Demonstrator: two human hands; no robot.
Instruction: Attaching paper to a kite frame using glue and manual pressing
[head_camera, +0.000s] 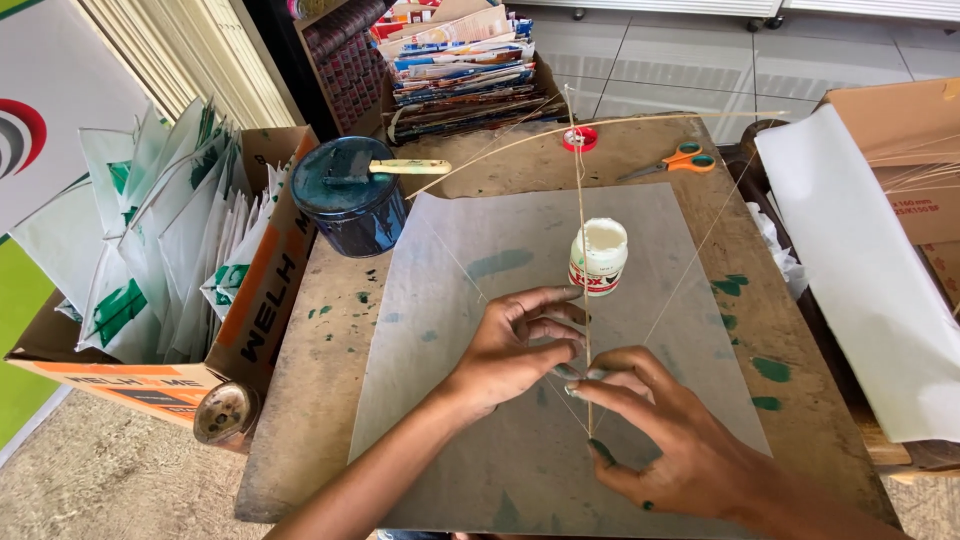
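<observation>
A large sheet of grey translucent paper (470, 300) lies flat on a stained wooden board (790, 400). A thin bamboo stick (581, 210) runs upright down its middle, and a bowed stick (520, 140) crosses it near the top, with thin string stretched from its ends. My left hand (515, 345) presses its fingers on the paper and against the upright stick. My right hand (660, 430) meets it from the right, fingertips pinching at the same stick. A white glue bottle (598, 256) stands just behind my hands.
A dark blue paint tin (350, 205) with a brush stands at the back left. Orange scissors (675, 160) and a red tape roll (579, 138) lie at the back. A cardboard box of folded white-and-green paper (170, 250) sits left; white sheets (870, 270) right.
</observation>
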